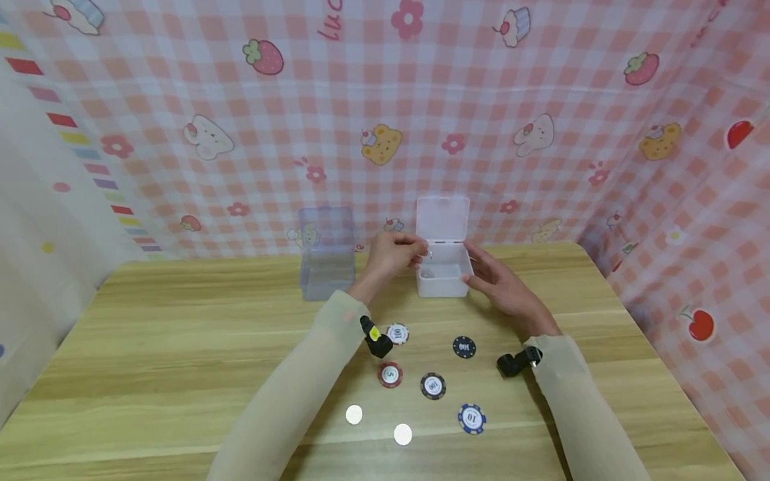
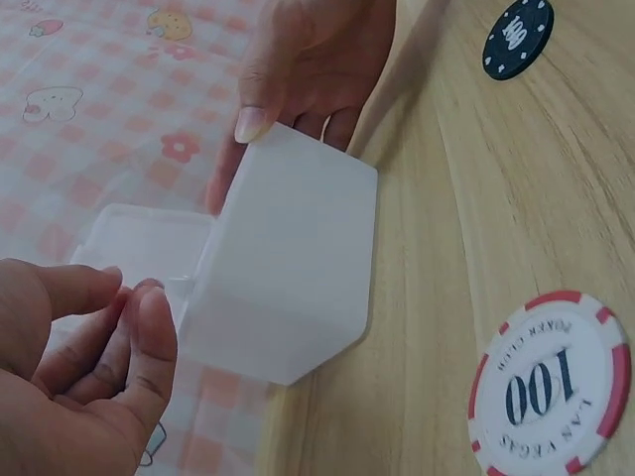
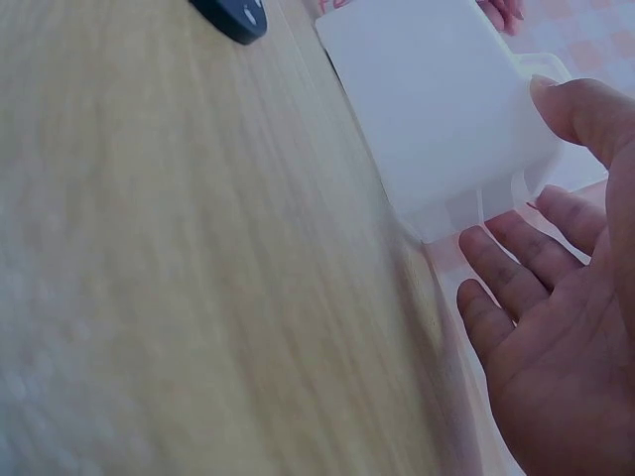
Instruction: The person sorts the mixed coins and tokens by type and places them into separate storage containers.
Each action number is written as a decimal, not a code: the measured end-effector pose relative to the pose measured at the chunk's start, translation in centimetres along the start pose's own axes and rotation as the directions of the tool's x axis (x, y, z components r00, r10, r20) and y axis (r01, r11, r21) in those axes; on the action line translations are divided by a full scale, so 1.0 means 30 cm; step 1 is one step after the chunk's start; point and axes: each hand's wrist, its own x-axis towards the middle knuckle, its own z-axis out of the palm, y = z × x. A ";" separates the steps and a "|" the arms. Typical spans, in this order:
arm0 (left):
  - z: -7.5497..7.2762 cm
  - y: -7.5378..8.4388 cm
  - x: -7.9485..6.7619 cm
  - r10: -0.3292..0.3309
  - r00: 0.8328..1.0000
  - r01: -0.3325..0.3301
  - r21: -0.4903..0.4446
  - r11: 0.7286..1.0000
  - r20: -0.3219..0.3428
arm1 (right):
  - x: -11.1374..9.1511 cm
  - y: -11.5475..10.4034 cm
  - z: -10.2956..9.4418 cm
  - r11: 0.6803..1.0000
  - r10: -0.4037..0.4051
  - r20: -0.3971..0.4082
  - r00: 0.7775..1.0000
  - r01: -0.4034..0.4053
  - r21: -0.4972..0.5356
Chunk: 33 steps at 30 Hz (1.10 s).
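A small white plastic box point(image 1: 442, 287) stands at the back of the table with its hinged lid point(image 1: 442, 218) raised. The right hand point(image 1: 502, 284) holds its right side, thumb at the front corner and forefinger at the back corner; the other fingers point(image 3: 516, 278) are loosely spread beside the wall. At the left rim is the left hand point(image 1: 394, 252), its thumb and fingertips brought together over the opening. A tiny dark glint point(image 1: 430, 254) shows right by those fingertips; I cannot tell whether they pinch it. Something small and roundish point(image 1: 427, 273) lies inside, at the front left.
A clear bluish box point(image 1: 327, 277) with a raised lid stands left of the white one. In front lie poker chips: white point(image 1: 398, 334), red point(image 1: 390, 375), blue point(image 1: 472, 419), and black point(image 1: 464, 347) ones. Two plain white discs point(image 1: 354, 415) lie nearest. A checked cloth point(image 1: 337, 133) hangs behind.
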 end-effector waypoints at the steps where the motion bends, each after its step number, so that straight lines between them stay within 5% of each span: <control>1: -0.004 -0.003 0.000 0.003 1.000 -0.003 0.001 1.000 0.001 | -0.004 -0.015 0.002 1.000 0.006 0.004 1.000 -0.006 -0.002; 10: -0.036 -0.020 -0.006 0.016 0.998 -0.015 -0.013 1.000 0.062 | -0.023 -0.063 0.011 1.000 0.009 0.010 1.000 -0.009 -0.030; 21: -0.071 -0.012 -0.036 0.103 0.987 -0.123 0.162 0.979 0.127 | -0.026 -0.060 0.009 1.000 0.022 -0.003 1.000 -0.022 -0.011; 29: -0.101 -0.028 -0.071 0.292 0.943 -0.327 0.274 0.905 0.161 | -0.023 -0.060 0.012 1.000 0.000 0.008 1.000 0.000 -0.029; 33: -0.116 -0.037 -0.089 0.337 0.924 -0.378 0.322 0.868 0.179 | -0.025 -0.064 0.014 0.999 0.012 0.005 1.000 -0.012 -0.029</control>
